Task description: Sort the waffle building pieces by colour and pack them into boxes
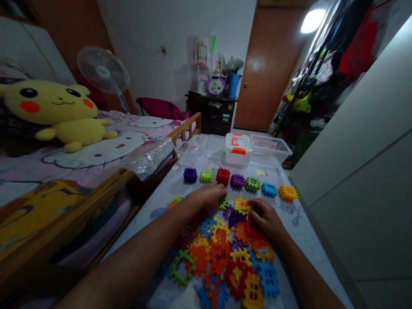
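My left hand [212, 195] reaches over the far edge of a pile of plastic interlocking pieces, just in front of a red block [223, 176]. Its fingers bend downward beside a green piece [223, 202]; the thumb is hidden. My right hand [264, 215] rests at the pile's right side, fingers loosely curved and apart. Its fingertips are by a yellow window piece [240, 201] and red pieces. Between the hands lies a purple triangular piece [236, 218]. Nearer me are an orange piece [219, 253], a green frame piece [183, 268] and a blue window piece [268, 278].
Several blocks stand in a row beyond the pile, from a dark purple block [190, 175] to a yellow block [287, 193]. Behind them are clear plastic boxes, one with a lidded top [238, 143]. A wooden bed rail [106, 193] runs along the left; a white cabinet [363, 171] stands right.
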The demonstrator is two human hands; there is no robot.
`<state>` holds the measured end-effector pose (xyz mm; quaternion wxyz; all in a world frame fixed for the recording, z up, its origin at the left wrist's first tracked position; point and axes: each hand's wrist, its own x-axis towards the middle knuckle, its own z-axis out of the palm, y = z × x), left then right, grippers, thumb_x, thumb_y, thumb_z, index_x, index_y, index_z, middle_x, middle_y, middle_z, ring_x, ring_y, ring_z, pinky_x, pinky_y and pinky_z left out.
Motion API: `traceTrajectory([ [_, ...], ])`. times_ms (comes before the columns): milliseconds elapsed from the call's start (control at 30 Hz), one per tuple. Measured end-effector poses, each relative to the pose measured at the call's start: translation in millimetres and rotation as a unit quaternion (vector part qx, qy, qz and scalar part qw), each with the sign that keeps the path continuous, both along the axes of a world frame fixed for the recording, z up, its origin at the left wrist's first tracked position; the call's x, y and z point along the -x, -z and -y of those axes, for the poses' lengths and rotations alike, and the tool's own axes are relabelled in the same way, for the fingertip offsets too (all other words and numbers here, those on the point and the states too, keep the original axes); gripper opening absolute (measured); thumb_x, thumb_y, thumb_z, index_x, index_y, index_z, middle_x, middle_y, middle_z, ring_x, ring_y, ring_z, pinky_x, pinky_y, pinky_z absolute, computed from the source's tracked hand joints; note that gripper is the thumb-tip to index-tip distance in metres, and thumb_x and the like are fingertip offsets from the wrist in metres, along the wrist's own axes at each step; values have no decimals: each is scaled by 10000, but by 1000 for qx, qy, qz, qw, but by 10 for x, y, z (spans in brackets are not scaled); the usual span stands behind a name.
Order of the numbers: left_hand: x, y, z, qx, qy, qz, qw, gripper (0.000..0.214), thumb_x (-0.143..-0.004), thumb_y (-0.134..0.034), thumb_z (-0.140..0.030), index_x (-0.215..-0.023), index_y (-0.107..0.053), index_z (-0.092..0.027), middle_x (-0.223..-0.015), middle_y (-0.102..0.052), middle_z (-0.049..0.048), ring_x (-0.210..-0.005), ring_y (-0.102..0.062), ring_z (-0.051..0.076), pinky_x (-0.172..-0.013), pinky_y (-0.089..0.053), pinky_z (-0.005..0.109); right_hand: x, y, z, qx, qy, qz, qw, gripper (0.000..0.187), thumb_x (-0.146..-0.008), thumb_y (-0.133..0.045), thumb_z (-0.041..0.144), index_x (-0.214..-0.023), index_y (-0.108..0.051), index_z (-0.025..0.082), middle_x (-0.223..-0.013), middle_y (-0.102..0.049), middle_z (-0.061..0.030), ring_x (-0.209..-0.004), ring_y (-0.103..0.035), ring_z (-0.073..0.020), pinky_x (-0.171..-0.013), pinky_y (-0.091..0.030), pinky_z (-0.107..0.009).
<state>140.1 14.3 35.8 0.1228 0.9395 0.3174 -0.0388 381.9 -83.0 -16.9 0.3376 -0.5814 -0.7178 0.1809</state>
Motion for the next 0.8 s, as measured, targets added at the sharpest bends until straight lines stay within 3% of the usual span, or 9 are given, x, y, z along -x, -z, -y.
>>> traceTrajectory([
  [233, -71, -133, 47, -24, -9, -67, 997, 409, -609, -742, -289, -1001, -680, -194, -1117, -623, 111, -1036, -563, 288, -874, -480, 345, -14, 40, -3, 2, 1, -1, 1000, 240, -796, -554, 296, -981, -669, 194, -987, -667, -77, -947, -609, -236, -880, -468, -386],
  [567, 351, -204, 58, -39, -79, 75, 993, 509, -648, -723, -304, -1129, -637, -161, -1131, -629, 104, -1093, -576, 269, -994, -433, 341, 6, -13, 3, 18, -1, 0, 1000, 245, -792, -545, 301, -974, -668, 194, -984, -666, -78, -929, -609, -240, -870, -474, -394],
  [800, 164, -121, 181, -16, -65, 110, 992, 511, -664, -710, -297, -1150, -618, -169, -1148, -611, 95, -1044, -600, 242, -920, -476, 309, 9, -20, 10, 18, -2, 8, 1000, 239, -808, -527, 307, -972, -656, 192, -982, -665, -79, -941, -598, -241, -877, -469, -403],
])
